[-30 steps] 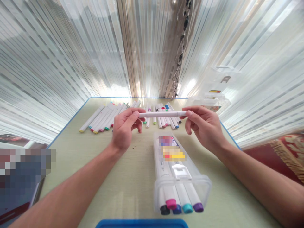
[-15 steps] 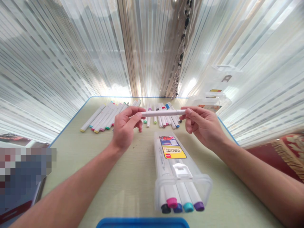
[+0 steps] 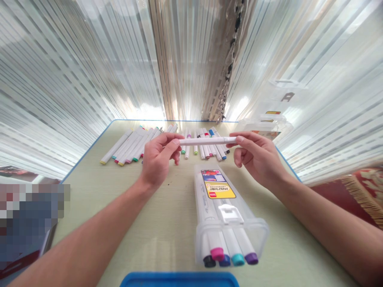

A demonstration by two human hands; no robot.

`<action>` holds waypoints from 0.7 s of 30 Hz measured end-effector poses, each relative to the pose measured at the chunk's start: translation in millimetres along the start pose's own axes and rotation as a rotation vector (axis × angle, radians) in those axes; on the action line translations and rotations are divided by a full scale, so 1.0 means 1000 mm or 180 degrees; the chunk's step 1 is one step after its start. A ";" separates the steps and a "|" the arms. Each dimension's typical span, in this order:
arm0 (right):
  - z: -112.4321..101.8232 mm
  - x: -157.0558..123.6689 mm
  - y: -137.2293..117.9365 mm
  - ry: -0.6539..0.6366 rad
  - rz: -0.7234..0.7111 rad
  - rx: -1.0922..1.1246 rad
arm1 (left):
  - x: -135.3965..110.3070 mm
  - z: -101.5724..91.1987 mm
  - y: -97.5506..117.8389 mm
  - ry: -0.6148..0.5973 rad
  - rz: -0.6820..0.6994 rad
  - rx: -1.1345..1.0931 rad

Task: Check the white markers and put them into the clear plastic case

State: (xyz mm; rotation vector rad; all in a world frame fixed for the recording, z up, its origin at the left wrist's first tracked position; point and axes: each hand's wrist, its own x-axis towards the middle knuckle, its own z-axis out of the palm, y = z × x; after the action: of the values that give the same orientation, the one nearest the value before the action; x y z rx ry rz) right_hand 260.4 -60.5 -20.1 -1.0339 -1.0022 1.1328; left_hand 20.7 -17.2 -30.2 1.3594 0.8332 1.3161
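A white marker (image 3: 206, 140) is held level above the table, one end pinched in my left hand (image 3: 158, 159) and the other in my right hand (image 3: 257, 157). Both hands are closed on it at the fingertips. Below them lies a clear plastic marker case (image 3: 226, 215) with a yellow label, holding several markers whose coloured caps point toward me. Behind the hands, a row of loose markers (image 3: 134, 145) lies across the far part of the table, with more markers (image 3: 209, 149) further right.
The pale green table (image 3: 167, 223) has a blue rim and stands against sheer striped curtains. A clear plastic lid or box (image 3: 263, 125) rests at the far right corner. A blue object (image 3: 179, 280) shows at the near edge. A patterned rug (image 3: 365, 187) lies at right.
Both hands and the marker have hardly moved; the marker sits a touch higher in the view.
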 end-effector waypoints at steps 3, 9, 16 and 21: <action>-0.001 0.000 0.001 -0.0027 0.0008 0.0007 | 0.000 0.000 0.001 0.0034 0.0016 0.0066; -0.001 0.001 0.001 -0.0029 0.0001 0.0021 | 0.000 0.000 0.001 0.0078 0.0030 0.0155; -0.001 0.001 0.001 0.0025 0.0007 -0.0023 | 0.000 0.000 0.002 0.0089 -0.0044 -0.0001; -0.001 0.002 0.001 0.0030 -0.0016 -0.0080 | 0.001 -0.001 0.001 0.0049 -0.0100 -0.0174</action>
State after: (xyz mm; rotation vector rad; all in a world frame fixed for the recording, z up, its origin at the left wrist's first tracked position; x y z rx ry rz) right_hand 261.5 -59.0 -21.7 -1.0552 -1.0134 1.1127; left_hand 19.9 -16.7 -28.8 1.2903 0.8201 1.3173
